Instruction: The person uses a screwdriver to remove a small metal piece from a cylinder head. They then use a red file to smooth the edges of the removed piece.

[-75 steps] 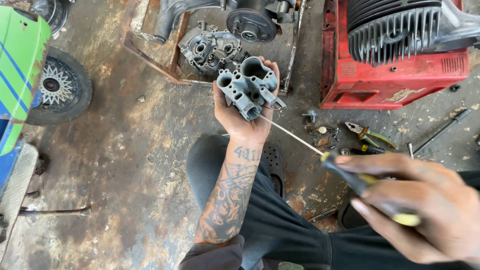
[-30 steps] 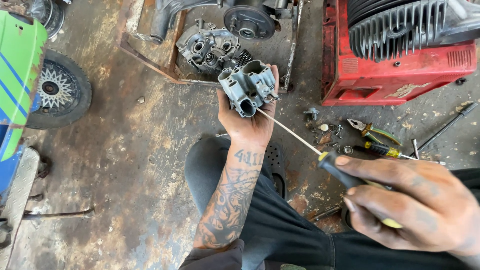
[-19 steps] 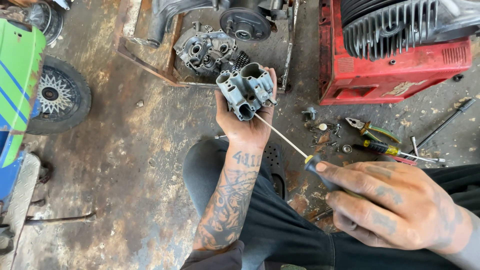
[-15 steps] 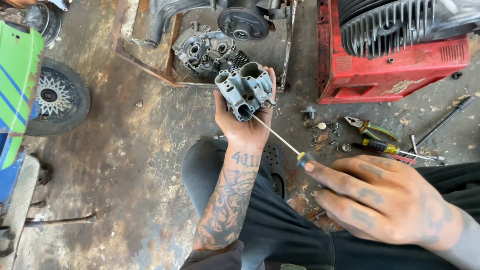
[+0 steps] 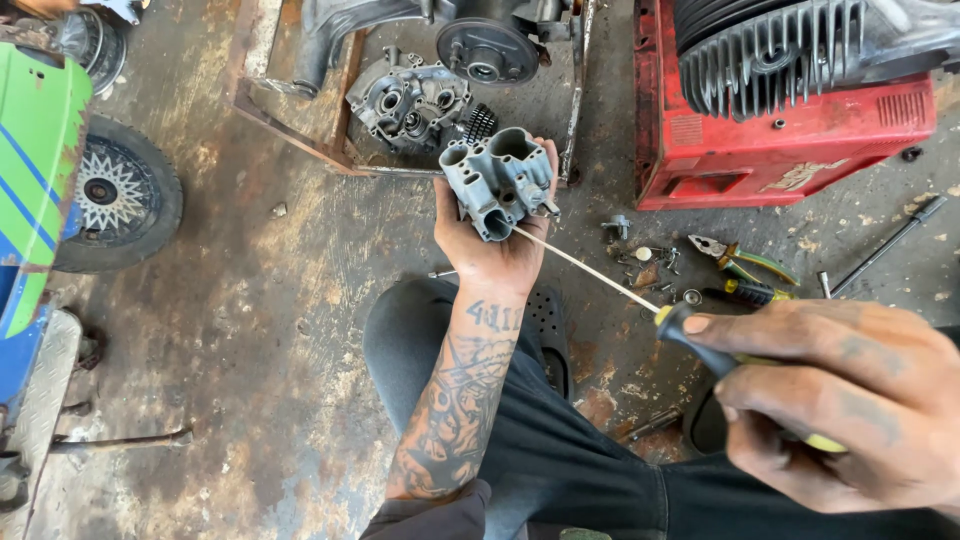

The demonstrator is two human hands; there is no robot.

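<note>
My left hand (image 5: 488, 250) holds up a grey metal carburetor body (image 5: 498, 182) with several round bores facing me. My right hand (image 5: 840, 395), close to the camera at the lower right, grips a screwdriver (image 5: 700, 345) by its black and yellow handle. Its long thin shaft runs up and left, and the tip touches the lower right side of the carburetor body. My left forearm is tattooed, and my dark-trousered knee lies below it.
A red engine block (image 5: 780, 140) with a finned cylinder stands at the upper right. A grey engine casing (image 5: 410, 100) lies in a metal frame behind the carburetor. Pliers (image 5: 745, 260), bolts and small parts litter the floor. A small spoked wheel (image 5: 115, 195) and green panel (image 5: 35, 170) sit left.
My right hand has shifted around with the screwdriver, first drawing in toward the carburetor, then back to the right. The screwdriver tip stays at the carburetor. My left hand has turned the body slightly.
</note>
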